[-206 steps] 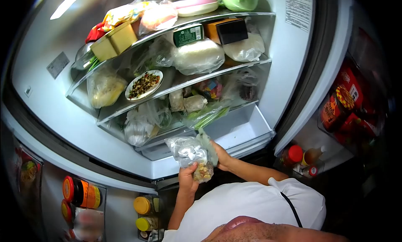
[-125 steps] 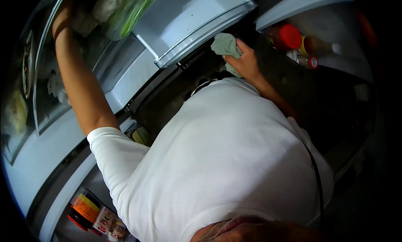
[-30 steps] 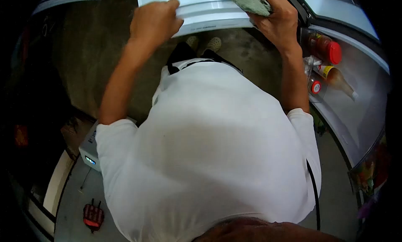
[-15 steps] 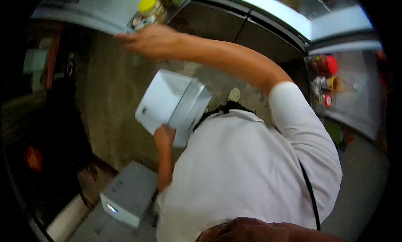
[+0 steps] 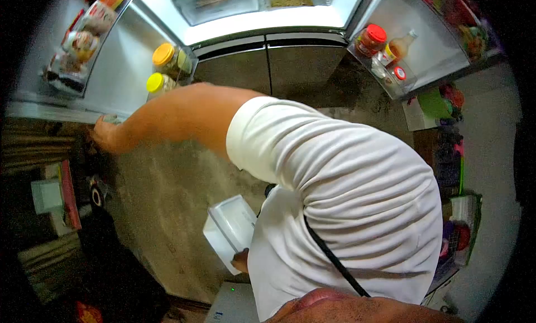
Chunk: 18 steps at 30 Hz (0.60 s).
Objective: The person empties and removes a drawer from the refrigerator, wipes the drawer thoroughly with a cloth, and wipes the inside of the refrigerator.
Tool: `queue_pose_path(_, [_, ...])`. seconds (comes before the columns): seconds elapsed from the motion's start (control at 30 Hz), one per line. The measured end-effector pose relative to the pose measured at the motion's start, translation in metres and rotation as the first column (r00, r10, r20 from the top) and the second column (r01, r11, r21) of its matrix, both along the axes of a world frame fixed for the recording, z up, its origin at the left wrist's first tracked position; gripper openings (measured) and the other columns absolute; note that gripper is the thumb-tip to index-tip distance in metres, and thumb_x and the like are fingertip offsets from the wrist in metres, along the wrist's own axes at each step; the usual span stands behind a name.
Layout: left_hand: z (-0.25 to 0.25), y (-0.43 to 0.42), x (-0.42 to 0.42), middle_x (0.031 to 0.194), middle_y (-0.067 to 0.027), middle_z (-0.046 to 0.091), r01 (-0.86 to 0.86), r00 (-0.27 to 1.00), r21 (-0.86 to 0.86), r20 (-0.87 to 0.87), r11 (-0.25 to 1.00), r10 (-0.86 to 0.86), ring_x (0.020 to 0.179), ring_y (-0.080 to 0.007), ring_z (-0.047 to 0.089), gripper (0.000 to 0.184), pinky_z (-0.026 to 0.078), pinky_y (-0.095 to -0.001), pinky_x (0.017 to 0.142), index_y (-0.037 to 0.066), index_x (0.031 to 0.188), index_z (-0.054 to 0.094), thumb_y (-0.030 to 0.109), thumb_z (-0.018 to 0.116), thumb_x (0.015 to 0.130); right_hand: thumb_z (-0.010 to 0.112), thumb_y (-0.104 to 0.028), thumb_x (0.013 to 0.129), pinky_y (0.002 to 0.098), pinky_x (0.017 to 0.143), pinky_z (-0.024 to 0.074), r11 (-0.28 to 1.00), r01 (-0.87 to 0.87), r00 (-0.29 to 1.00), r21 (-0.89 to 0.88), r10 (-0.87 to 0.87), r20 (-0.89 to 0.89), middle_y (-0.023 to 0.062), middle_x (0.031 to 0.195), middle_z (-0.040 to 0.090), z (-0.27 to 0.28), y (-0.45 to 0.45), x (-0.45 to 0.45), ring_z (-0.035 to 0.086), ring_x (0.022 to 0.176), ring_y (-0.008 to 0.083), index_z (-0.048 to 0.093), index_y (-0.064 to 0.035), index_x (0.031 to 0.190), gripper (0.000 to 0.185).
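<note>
Left hand [image 5: 241, 260]: low beside the white shirt [image 5: 357, 194], gripping the white bin [image 5: 228, 228] by its edge | right arm [image 5: 190, 113]: stretched across the body | right hand [image 5: 107, 136]: at the left fridge door [image 5: 120, 60], cannot tell how closed | bin: over the floor [image 5: 167, 194]
</note>
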<state>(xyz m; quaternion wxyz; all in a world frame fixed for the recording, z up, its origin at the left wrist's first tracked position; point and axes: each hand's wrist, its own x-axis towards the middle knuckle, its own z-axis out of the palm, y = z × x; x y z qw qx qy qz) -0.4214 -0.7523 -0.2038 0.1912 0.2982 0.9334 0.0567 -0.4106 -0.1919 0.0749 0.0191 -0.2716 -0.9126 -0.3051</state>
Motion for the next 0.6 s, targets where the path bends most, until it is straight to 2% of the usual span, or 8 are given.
queue_pose_path(0.03, [-0.006,0.0,-0.007,0.068,-0.0184,0.066,-0.004,1.0,0.011,0.019,1.0,0.003,0.057,-0.0335,0.06,0.026,0.048,-0.045,0.055,0.001,0.063,0.063,0.024,0.071,0.074,0.058,-0.044,0.094,0.0599,0.086,0.0524,1.0,-0.005,0.998,0.005,0.005,-0.06,0.0157,0.137,0.053,0.007,0.0,0.006,0.055,0.12,0.0346,0.053,-0.0114,0.137,0.055])
queue_pose_path(0.1, [-0.017,-0.003,-0.019,0.068,-0.0174,0.066,-0.014,0.998,0.029,0.056,0.999,0.012,0.056,-0.0323,0.059,0.026,0.047,-0.0442,0.054,0.002,0.063,0.063,0.024,0.071,0.074,0.057,-0.048,0.091,0.0592,0.082,0.0536,0.989,0.028,0.989,-0.146,-0.005,0.151,0.0159,0.132,0.055,0.036,-0.013,0.03,0.06,0.109,0.0347,0.054,-0.0107,0.136,0.058])
queue_pose_path(0.13, [-0.021,0.0,-0.022,0.068,-0.0169,0.065,-0.021,0.997,0.034,0.072,0.999,0.019,0.056,-0.0318,0.059,0.026,0.047,-0.0438,0.054,0.002,0.063,0.062,0.024,0.07,0.075,0.059,-0.052,0.087,0.0585,0.078,0.0542,0.996,-0.011,0.997,-0.089,0.017,0.072,0.0146,0.128,0.058,0.037,-0.011,0.038,0.063,0.102,0.0333,0.059,-0.0127,0.131,0.059])
queue_pose_path(0.17, [-0.028,0.0,-0.027,0.068,-0.0164,0.065,-0.033,0.995,0.044,0.091,0.998,0.029,0.056,-0.0312,0.059,0.026,0.047,-0.0433,0.054,0.002,0.062,0.062,0.023,0.07,0.075,0.059,-0.052,0.087,0.0585,0.078,0.0542,0.997,-0.004,0.997,-0.082,0.01,0.074,0.0146,0.128,0.058,0.038,-0.014,0.042,0.063,0.102,0.0333,0.059,-0.0127,0.131,0.059])
queue_pose_path(0.23, [-0.038,0.0,-0.034,0.068,-0.0153,0.065,-0.053,0.99,0.05,0.131,0.997,0.046,0.056,-0.0301,0.058,0.025,0.046,-0.0425,0.054,0.003,0.062,0.061,0.023,0.069,0.076,0.059,-0.044,0.091,0.0516,0.058,0.0564,0.999,0.032,0.979,-0.041,-0.023,0.2,0.0128,0.13,0.051,0.045,-0.031,0.057,0.056,0.112,0.0329,0.06,-0.015,0.127,0.046])
queue_pose_path(0.27, [-0.041,0.0,-0.038,0.068,-0.0148,0.065,-0.064,0.986,0.05,0.157,0.997,0.056,0.056,-0.0295,0.058,0.025,0.046,-0.0421,0.053,0.003,0.062,0.061,0.022,0.068,0.076,0.059,-0.044,0.091,0.0516,0.058,0.0564,0.998,0.035,0.978,-0.043,-0.025,0.205,0.0128,0.13,0.051,0.035,-0.023,0.049,0.056,0.112,0.0329,0.06,-0.015,0.127,0.046])
queue_pose_path(0.37, [-0.05,0.004,-0.047,0.067,-0.0133,0.065,-0.092,0.974,0.056,0.214,0.994,0.078,0.055,-0.0279,0.057,0.025,0.045,-0.0409,0.053,0.004,0.061,0.06,0.022,0.067,0.077,0.063,-0.043,0.086,0.0581,0.078,0.0543,0.999,0.034,0.975,0.014,-0.036,0.22,0.0137,0.116,0.062,0.02,-0.012,0.038,0.063,0.1,0.0302,0.064,-0.0127,0.121,0.046])
queue_pose_path(0.6, [-0.068,-0.018,-0.077,0.067,-0.0096,0.064,-0.189,0.931,0.052,0.327,0.981,0.162,0.054,-0.024,0.055,0.026,0.043,-0.038,0.051,0.005,0.059,0.057,0.02,0.064,0.079,0.065,-0.04,0.088,0.0473,0.071,0.0535,0.992,0.043,0.998,-0.116,-0.049,-0.046,0.011,0.122,0.062,0.031,-0.016,0.095,0.064,0.093,0.0267,0.062,-0.0109,0.125,0.047])
